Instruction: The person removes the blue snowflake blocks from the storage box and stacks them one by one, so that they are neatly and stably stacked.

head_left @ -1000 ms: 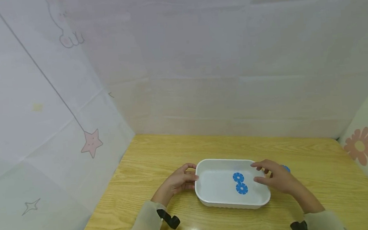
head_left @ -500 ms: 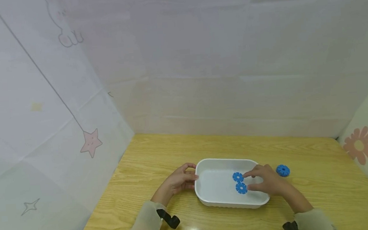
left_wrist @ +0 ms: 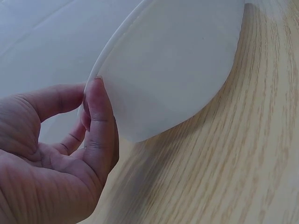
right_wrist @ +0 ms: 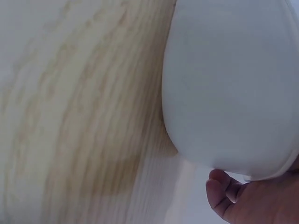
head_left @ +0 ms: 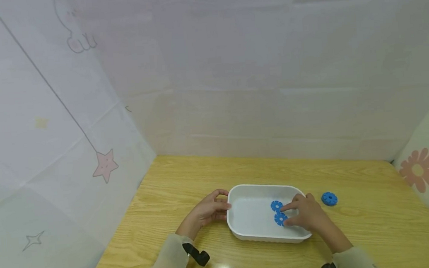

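A white plastic tray (head_left: 255,214) with rounded corners sits on the table. My left hand (head_left: 208,210) pinches its left rim; the left wrist view shows thumb and fingers (left_wrist: 99,107) on either side of that wall. Inside the tray two blue notched discs (head_left: 281,219) lie flat, one nearer me than the other. My right hand (head_left: 307,214) reaches over the tray's right end, its index fingertip between the discs and its thumb tip at the nearer one's edge. Finger and thumb stand apart, with no firm grip visible. In the right wrist view, the tray wall hides the fingertips.
To the right of the tray, blue notched discs (head_left: 329,198), seemingly stacked, lie on the wooden table (head_left: 187,175). A pale printed sheet (head_left: 232,120) hangs behind the table and along both sides. Black straps (head_left: 197,255) sit at the wrists.
My right hand has moved left and down into the tray, from above its right end to the two discs. The discs on the table came into fuller view. My left hand stays put.
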The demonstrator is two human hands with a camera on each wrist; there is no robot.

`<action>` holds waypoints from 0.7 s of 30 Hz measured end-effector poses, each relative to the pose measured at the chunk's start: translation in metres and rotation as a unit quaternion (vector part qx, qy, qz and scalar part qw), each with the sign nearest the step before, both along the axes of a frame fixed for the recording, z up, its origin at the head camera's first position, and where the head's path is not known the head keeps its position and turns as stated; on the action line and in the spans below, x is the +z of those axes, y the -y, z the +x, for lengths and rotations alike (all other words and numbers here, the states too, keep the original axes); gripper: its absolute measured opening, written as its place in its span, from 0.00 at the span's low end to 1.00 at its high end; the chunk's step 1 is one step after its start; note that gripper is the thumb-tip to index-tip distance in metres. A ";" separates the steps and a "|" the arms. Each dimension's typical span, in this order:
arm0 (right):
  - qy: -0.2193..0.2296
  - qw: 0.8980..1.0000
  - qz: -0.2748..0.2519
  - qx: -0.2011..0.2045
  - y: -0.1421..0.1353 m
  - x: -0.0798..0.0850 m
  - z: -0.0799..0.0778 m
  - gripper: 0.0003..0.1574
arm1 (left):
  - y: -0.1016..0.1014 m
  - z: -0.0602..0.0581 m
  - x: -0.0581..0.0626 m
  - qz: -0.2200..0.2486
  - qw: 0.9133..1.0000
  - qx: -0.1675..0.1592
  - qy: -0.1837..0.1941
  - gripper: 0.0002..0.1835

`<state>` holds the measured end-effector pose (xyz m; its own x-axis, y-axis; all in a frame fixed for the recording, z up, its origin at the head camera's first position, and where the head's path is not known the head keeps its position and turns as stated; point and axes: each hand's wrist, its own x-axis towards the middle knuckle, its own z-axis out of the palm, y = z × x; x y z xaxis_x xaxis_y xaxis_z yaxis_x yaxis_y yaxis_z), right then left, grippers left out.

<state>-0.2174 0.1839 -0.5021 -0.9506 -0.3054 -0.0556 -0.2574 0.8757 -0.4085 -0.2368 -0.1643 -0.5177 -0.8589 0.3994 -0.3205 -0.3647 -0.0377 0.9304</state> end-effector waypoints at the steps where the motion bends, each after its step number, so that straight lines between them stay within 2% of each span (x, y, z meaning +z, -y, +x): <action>1: -0.002 1.000 0.005 -0.005 0.001 -0.001 0.000 0.22 | 0.000 0.000 0.000 -0.002 1.000 -0.001 -0.002 0.26; 13: -0.015 0.999 0.040 -0.027 0.003 -0.005 0.002 0.27 | -0.003 -0.001 0.000 0.001 1.000 -0.006 -0.007 0.26; 21: -0.030 0.998 0.060 -0.015 0.004 -0.004 0.000 0.26 | -0.004 0.000 0.002 0.001 1.000 -0.003 -0.002 0.27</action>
<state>-0.2170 0.1803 -0.5065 -0.9619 -0.2713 -0.0330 -0.2511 0.9250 -0.2850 -0.2373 -0.1598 -0.5158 -0.8577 0.4052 -0.3164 -0.3615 -0.0379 0.9316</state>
